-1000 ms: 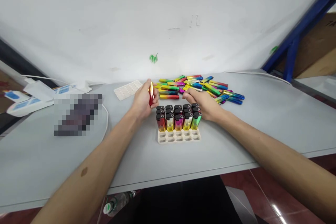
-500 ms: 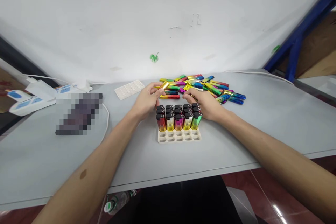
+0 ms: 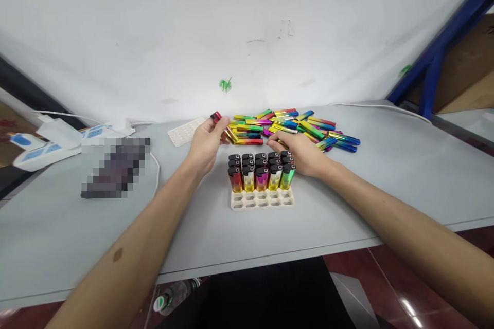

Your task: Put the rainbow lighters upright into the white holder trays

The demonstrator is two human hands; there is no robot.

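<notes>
My left hand (image 3: 207,144) pinches a shiny lighter body (image 3: 230,133), red at its upper left end and gold at its lower right end. It is tilted above the left edge of a pile of metallic, many-coloured lighter bodies (image 3: 285,122). My right hand (image 3: 299,151) rests at the front of the pile, its fingers loosely bent and apart, with nothing visible in them; its thumb is hidden. Just in front, a cream rack (image 3: 262,207) holds rows of upright black-topped lighters (image 3: 262,179), with its nearest holes unfilled.
A second cream rack (image 3: 184,131) lies flat behind my left hand. Farther left are a pixelated dark object (image 3: 116,168), a white cable (image 3: 158,177) and power strips (image 3: 50,151). A white wall (image 3: 173,36) bounds the table at the back. A bottle (image 3: 173,298) stands below the front edge.
My left hand has moved slightly left and turned the lighter body, so its red end now shows and its gold end points down to the right. My right hand has barely moved.
</notes>
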